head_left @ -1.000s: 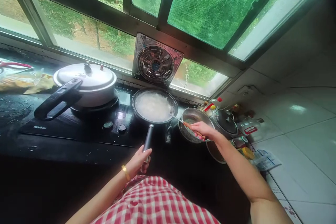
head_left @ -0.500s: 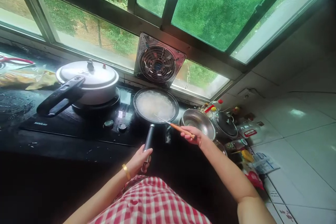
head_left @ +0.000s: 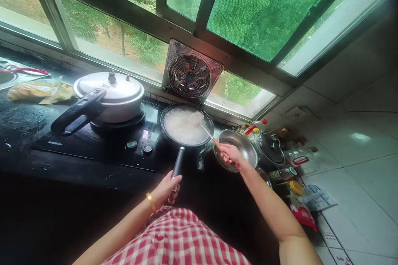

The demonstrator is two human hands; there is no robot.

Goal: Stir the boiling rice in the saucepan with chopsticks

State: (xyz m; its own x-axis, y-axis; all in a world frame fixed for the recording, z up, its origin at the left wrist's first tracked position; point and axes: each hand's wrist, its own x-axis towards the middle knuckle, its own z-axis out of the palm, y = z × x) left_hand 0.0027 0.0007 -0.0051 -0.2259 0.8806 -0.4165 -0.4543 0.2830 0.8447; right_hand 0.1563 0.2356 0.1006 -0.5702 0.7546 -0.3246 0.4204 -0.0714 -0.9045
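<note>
On the stove's right burner sits a dark frying pan (head_left: 188, 145) full of cloudy, whitish, bubbling liquid. My left hand (head_left: 169, 186) is wrapped around the pan's black handle (head_left: 178, 163). In my right hand (head_left: 231, 155) is a cooking utensil with a wooden handle (head_left: 217, 145) and a thin metal shaft. It slants into the pan from the right. Its working end is at the far right of the pan, where a pale lump (head_left: 196, 117) shows at the surface; the liquid and foam hide the utensil's head shape.
A pressure cooker (head_left: 110, 99) stands on the left burner, its handle pointing toward me. A metal colander (head_left: 241, 143) sits close to the pan's right, beneath my right hand. Beyond it are a lidded pot (head_left: 270, 149), bottles and jars. An exhaust fan (head_left: 190, 78) is behind the pan.
My right hand has moved slightly right, and the utensil's tip has shifted from the pan's middle toward its far right. A pale lump now shows there. My left hand keeps its grip.
</note>
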